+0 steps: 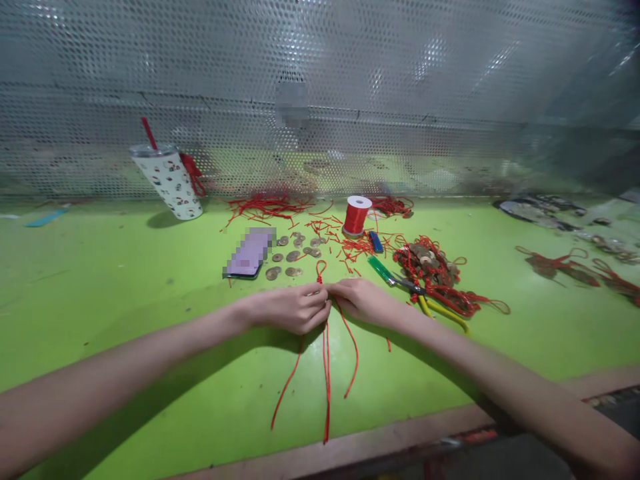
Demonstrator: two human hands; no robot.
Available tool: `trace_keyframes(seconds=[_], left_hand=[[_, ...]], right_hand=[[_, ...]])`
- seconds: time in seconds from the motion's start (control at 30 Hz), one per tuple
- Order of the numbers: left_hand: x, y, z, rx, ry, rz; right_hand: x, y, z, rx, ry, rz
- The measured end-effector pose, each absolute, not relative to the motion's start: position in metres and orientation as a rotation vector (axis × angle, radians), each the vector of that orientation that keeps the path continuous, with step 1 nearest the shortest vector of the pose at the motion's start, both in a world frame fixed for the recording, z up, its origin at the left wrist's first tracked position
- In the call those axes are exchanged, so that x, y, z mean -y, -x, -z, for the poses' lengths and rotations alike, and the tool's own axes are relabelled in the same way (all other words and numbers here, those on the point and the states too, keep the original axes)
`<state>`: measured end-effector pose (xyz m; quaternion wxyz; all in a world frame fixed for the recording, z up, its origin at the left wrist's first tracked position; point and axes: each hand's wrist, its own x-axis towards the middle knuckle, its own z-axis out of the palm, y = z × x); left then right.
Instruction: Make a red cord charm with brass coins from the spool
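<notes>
My left hand [305, 308] and my right hand [357, 299] meet over the green table, fingertips pinched together on a knotted red cord [327, 380]. A small loop stands out beyond my fingers, and several loose strands hang down toward the table's front edge. The knot between the fingertips is mostly hidden. Just past my hands lie several round coins [293, 256] with holes. Right of my right hand are yellow-handled scissors [440, 312], a green lighter [381, 271] and a pile of coins tied with red cord [425, 263].
A spool of red cord [357, 217] stands at the back middle, with a blue lighter [376, 242] and cord scraps around it. A phone [250, 252] lies left of the coins. A tumbler [173, 183] with a straw stands back left, before a perforated metal panel [225, 133].
</notes>
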<state>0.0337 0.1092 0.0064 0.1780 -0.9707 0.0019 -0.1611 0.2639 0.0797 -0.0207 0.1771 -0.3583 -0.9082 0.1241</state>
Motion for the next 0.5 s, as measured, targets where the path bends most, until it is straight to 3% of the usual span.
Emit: trace_keyframes(seconds=[0.13,0.5], left_hand=[[-0.113,-0.038,-0.009,-0.314,2.597,0.387],[-0.117,-0.040,0.004,0.066,2.766,0.523]], right_hand=[[-0.079,-0.263,0.020,2.583,1.037,-0.320],[-0.080,-0.264,0.023,2.605,1.044,-0.251]])
